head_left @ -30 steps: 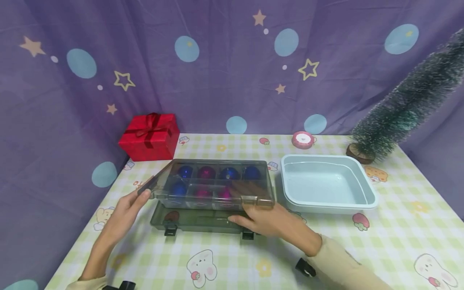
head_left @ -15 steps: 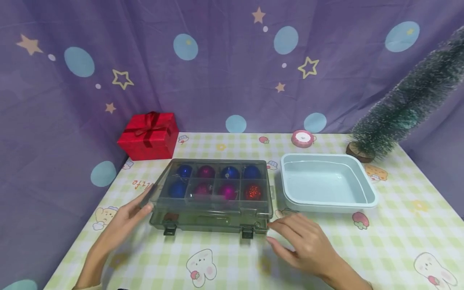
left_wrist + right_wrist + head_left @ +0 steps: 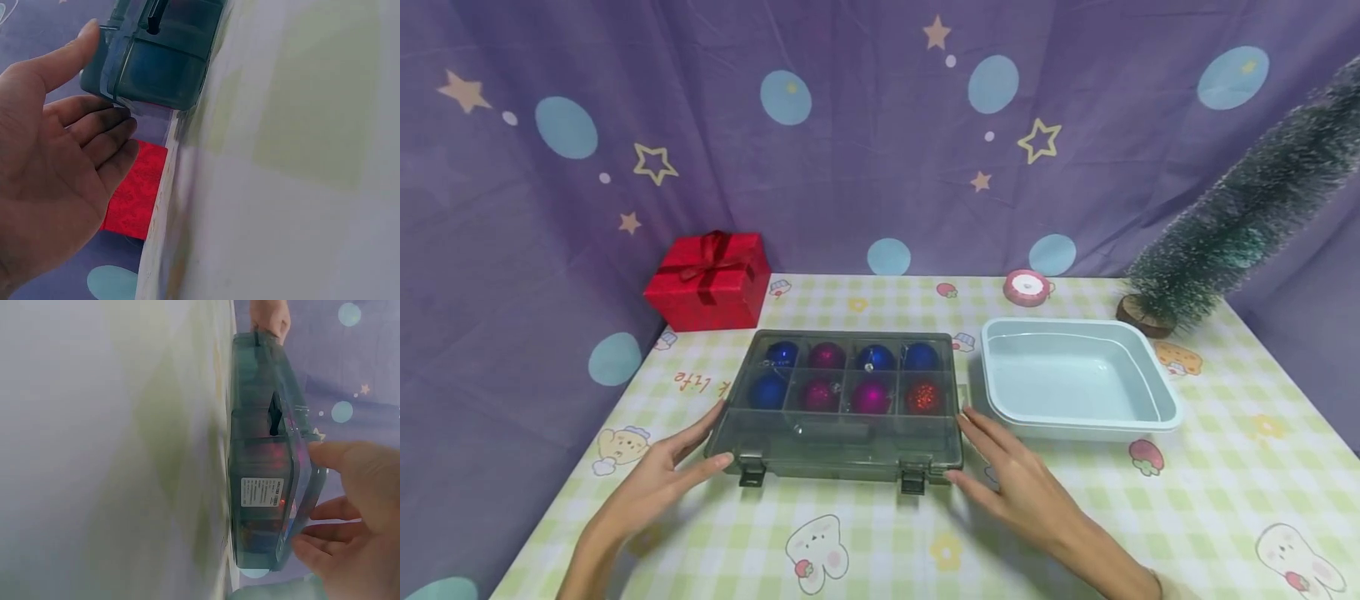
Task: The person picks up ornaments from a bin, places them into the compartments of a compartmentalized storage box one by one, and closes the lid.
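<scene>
A smoky-clear plastic organizer case lies on the table with its lid lowered over it. Through the lid, blue, magenta and red ball ornaments show in separate compartments. Two black latches at the front hang loose. My left hand is at the case's left edge, thumb by the front corner; in the left wrist view its fingers are extended beside the case. At the right edge, my right hand touches the lid with nearly straight fingers. A white label marks that side in the right wrist view.
A pale blue tray stands close to the right of the case. Behind are a red gift box, a pink ribbon roll and a small artificial tree. A purple curtain hangs behind the table.
The case's lid has come down over the ornaments. My right hand has drawn off the lid's front to the right side. My left hand has stayed on the left, its thumb lower.
</scene>
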Tool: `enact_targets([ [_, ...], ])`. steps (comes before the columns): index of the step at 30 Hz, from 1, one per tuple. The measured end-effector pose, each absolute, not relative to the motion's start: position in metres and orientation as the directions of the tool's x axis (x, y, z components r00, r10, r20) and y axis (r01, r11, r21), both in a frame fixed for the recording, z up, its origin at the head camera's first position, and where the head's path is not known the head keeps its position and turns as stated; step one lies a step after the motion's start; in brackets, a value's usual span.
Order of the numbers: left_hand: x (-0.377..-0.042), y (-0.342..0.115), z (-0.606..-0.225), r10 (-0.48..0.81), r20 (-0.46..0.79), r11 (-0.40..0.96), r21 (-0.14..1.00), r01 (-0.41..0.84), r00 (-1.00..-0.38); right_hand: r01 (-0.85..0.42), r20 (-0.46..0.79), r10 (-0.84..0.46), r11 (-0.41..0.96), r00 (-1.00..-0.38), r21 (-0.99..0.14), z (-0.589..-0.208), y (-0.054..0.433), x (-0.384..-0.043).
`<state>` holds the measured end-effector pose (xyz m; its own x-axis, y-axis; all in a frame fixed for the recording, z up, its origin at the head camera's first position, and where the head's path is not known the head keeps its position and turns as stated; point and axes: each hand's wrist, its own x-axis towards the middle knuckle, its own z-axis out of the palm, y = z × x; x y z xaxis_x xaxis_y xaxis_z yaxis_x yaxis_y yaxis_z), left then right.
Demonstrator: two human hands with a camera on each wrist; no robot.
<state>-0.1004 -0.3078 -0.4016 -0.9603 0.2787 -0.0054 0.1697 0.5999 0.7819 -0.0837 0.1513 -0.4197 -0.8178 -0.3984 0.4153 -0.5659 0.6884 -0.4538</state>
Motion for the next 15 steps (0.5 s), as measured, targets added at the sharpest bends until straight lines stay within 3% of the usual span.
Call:
enact_targets([
  [6, -0.1003, -0.3073, -0.4008, 0.269, -0.038, 0.616, 0.775, 0.141, -0.962, -0.596, 0.416, -0.433, 0.656, -0.800, -0.463, -0.4216, 0.1518, -0.0839],
  [15, -0.1012, -0.3067, -0.4016, 0.263, -0.068, 0.616, 0.780, 0.113, -0.962, -0.639, 0.431, -0.482, 0.663, -0.763, -0.390, -0.4249, 0.1516, -0.0865],
])
